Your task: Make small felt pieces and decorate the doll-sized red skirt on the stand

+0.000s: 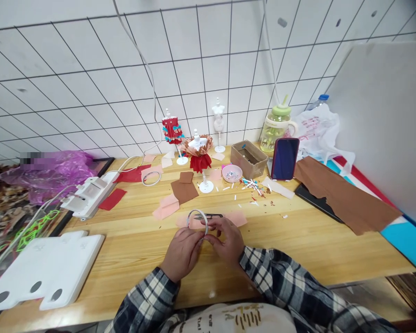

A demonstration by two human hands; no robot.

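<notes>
White ring, which looks like a roll of tape, stands on its edge between the person's two hands, over the table. Left hand is closed on its lower part; right hand pinches its right side with the fingertips. The hands are close together, but I cannot tell if they touch each other.

From the largest to the smallest: one wooden table is under both hands. One long brown piece lies well to the right of the right hand. Three small dress forms stand beyond the hands: one bare form and two dressed ones, in red with blue bows and in red with brown ruffles. Beyond the right hand are one jug with a straw in it, one cardboard box, whose small contents are not clear, and one phone. One pink dish, also beyond the right hand, holds many small shiny bits. One second ring lies beyond the left hand. One pair of dark snips lies just beyond the fingers.
</notes>
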